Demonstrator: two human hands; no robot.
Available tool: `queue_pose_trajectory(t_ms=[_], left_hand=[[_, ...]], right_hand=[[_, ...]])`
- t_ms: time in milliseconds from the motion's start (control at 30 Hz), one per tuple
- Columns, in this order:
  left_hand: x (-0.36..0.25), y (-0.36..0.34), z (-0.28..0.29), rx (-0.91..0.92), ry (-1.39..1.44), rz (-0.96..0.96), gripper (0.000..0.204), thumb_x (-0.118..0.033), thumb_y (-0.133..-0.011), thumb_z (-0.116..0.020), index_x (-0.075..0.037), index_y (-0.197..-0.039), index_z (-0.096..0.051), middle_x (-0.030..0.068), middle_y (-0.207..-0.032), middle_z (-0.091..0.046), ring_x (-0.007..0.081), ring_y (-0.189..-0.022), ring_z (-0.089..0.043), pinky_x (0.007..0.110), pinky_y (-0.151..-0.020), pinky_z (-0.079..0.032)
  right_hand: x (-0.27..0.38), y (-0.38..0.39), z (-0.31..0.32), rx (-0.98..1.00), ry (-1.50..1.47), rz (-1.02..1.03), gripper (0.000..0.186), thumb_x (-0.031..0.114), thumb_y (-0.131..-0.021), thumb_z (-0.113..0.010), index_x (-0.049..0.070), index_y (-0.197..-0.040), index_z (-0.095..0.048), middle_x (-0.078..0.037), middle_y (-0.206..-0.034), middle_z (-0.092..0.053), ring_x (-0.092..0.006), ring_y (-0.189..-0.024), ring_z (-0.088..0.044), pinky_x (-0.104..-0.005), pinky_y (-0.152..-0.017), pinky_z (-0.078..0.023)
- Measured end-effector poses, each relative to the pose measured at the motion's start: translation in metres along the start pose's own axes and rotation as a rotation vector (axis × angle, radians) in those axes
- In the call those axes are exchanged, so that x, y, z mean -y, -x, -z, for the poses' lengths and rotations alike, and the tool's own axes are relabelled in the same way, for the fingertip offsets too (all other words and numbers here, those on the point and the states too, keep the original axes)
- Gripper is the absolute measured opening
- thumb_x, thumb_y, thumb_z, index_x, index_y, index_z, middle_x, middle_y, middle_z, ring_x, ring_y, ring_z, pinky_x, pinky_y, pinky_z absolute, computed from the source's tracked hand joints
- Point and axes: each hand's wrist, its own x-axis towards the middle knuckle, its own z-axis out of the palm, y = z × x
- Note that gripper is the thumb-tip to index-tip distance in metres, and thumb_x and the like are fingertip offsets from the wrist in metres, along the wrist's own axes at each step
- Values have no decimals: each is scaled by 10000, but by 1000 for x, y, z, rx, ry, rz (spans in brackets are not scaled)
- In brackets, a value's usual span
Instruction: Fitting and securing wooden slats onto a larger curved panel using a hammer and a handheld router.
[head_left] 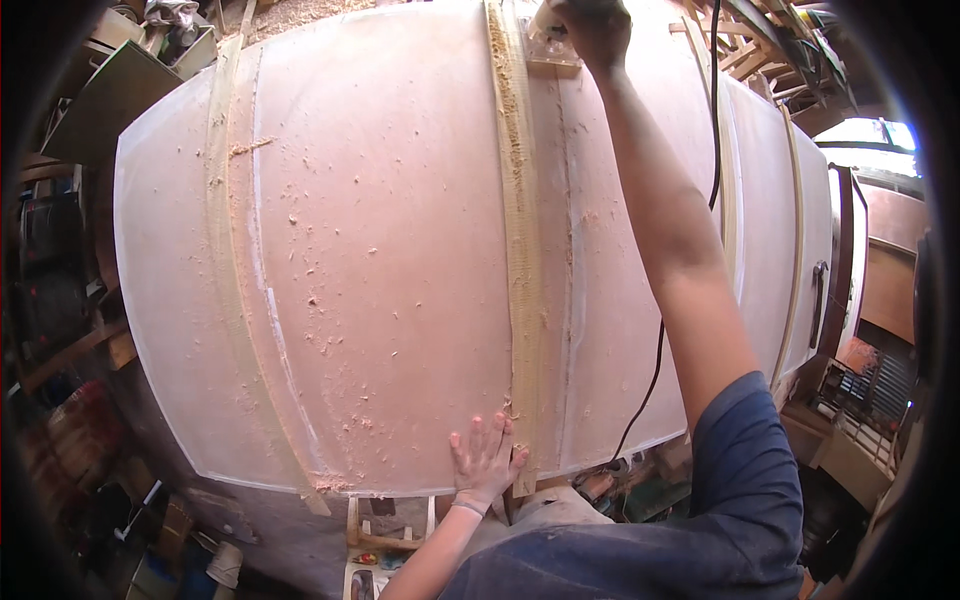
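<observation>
My left hand [485, 462] lies flat, fingers spread, on the near edge of a large pinkish wooden panel [400, 230]. Its thumb side touches a pale wooden strip [524, 300] that runs across the panel from near to far. At the far end, my outstretched right hand [598, 32] is closed around a trim router [552, 48] with a clear plastic base. The router sits beside the far end of that strip, partly cut off by the top of the picture. Wood shavings [512, 130] lie along the strip's far half.
More wooden strips cross the panel, one at left [222, 200] and one at right [797, 230]. A black cord [655, 375] trails over the panel under my right arm. A hammer [820, 290] rests near the right end. Timber [770, 50] is piled at the far right.
</observation>
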Motion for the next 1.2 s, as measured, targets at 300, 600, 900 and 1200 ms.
queue_pose_trajectory(t_ms=[300, 600, 900, 1200], left_hand=[[2, 2, -2, -46, 0, -17, 708, -544, -957, -404, -105, -1508, -330, 46, -1621, -169, 362, -1496, -71, 628, -1153, 7], [2, 5, 1, -32, -2, -12, 704, -560, -947, -421, -111, -1488, -377, 43, -1617, -189, 360, -1495, -85, 631, -1149, -3], [2, -1, 1, -98, 22, -11, 682, -530, -941, -454, -119, -1481, -394, 37, -1587, -279, 345, -1484, -166, 610, -1159, -49], [-1, -6, 8, -116, 62, -16, 652, -523, -939, -460, -123, -1454, -442, 33, -1575, -306, 339, -1481, -178, 614, -1156, -68]], right_hand=[[-13, -35, -13, -11, 267, 47, 182, 172, -796, -682, 8, -867, -649, -90, -669, -657, -148, -596, -644, -313, -536, -517], [-34, -62, -13, -9, 722, 310, 258, 284, -795, -682, 32, -836, -641, -141, -741, -668, -254, -646, -658, -366, -568, -512], [-21, -65, -10, 37, 564, 192, 218, 271, -791, -706, 73, -711, -664, -34, -633, -654, -124, -564, -612, -305, -520, -487], [31, 59, 34, 15, 593, 119, 436, 452, -696, -794, 82, -909, -707, -105, -780, -713, -229, -754, -715, -367, -708, -579]])
